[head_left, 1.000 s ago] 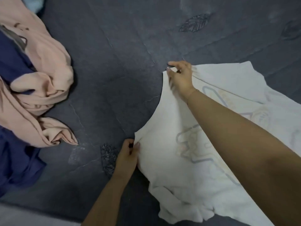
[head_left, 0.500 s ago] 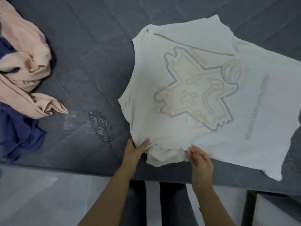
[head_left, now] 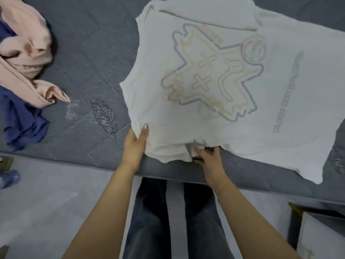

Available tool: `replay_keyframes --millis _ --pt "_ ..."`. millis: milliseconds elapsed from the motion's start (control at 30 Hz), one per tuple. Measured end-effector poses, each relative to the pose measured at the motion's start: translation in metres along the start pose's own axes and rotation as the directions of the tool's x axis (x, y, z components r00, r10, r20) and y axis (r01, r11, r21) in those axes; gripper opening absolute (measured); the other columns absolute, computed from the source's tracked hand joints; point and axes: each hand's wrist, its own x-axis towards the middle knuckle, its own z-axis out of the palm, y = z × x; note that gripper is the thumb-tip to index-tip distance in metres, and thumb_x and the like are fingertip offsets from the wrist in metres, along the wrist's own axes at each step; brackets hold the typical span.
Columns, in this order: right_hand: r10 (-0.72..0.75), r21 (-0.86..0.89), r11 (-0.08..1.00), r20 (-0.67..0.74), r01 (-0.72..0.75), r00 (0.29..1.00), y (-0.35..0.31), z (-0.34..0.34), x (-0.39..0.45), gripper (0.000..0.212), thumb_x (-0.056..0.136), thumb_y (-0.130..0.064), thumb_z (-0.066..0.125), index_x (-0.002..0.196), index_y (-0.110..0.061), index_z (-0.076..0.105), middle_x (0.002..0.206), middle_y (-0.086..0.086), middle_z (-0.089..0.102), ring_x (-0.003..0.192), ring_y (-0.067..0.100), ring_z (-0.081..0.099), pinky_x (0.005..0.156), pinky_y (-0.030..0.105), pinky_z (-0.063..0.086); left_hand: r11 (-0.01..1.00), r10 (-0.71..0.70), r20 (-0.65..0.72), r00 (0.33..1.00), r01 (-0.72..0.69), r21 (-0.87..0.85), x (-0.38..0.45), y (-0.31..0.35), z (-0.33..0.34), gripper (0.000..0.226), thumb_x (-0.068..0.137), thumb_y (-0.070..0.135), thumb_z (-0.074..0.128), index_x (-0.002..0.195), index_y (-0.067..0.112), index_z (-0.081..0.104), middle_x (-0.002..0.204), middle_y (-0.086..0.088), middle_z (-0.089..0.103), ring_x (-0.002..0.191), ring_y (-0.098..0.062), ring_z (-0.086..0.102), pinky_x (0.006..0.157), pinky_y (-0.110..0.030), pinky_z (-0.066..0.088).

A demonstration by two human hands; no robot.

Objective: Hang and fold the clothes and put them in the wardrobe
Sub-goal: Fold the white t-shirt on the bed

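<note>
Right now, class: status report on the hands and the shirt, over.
Left hand grips white T-shirt at near edge. Right hand grips bunched hem. Shirt spread on grey mattress. Pink and blue clothes lie apart, left.

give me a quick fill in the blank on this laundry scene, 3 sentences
1. Both hands grip the near edge of the ____ t-shirt.
2. The left hand has its ____ on top of the cloth.
3. The pink garment lies partly over a ____ one.

Missing words: white; thumb; blue
</note>
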Motion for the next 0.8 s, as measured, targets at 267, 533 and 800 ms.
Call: replay_keyframes --millis 267,533,800 --pt "0.065 0.032 0.997 0.066 -0.067 0.996 0.029 -0.027 -0.034 0.023 0.084 -0.028 0.070 0.096 -0.009 0.076 0.106 0.010 0.073 0.099 0.022 0.067 0.086 0.027 0.054 0.926 -0.366 0.254 0.895 0.378 0.002 -0.008 0.001 -0.034 0.050 0.070 0.017 0.079 0.116 0.004 0.066 0.109 -0.008 0.073 0.097 -0.017 0.071 0.070 -0.022 0.057" --pt "0.184 0.189 0.960 0.143 -0.209 0.973 0.070 -0.036 -0.059 0.039 0.089 -0.022 0.066 0.120 0.002 0.064 0.120 0.016 0.068 0.109 0.027 0.067 0.088 0.032 0.056 0.906 -0.395 0.334 0.856 0.424 -0.015 -0.008 -0.020 -0.060 0.033 0.093 0.030 0.061 0.120 0.010 0.063 0.117 -0.005 0.071 0.108 -0.016 0.067 0.088 -0.028 0.056" --pt "0.191 -0.121 0.970 -0.155 -0.211 0.969 0.096 -0.015 -0.044 0.018 0.094 -0.020 0.064 0.102 -0.005 0.061 0.104 0.013 0.071 0.094 0.028 0.070 0.081 0.031 0.054 0.855 -0.116 -0.046 0.992 0.124 0.504 -0.010 -0.075 -0.071 0.022 0.085 0.020 0.075 0.085 0.018 0.052 0.074 -0.003 0.056 0.070 -0.019 0.054 0.061 -0.024 0.046"
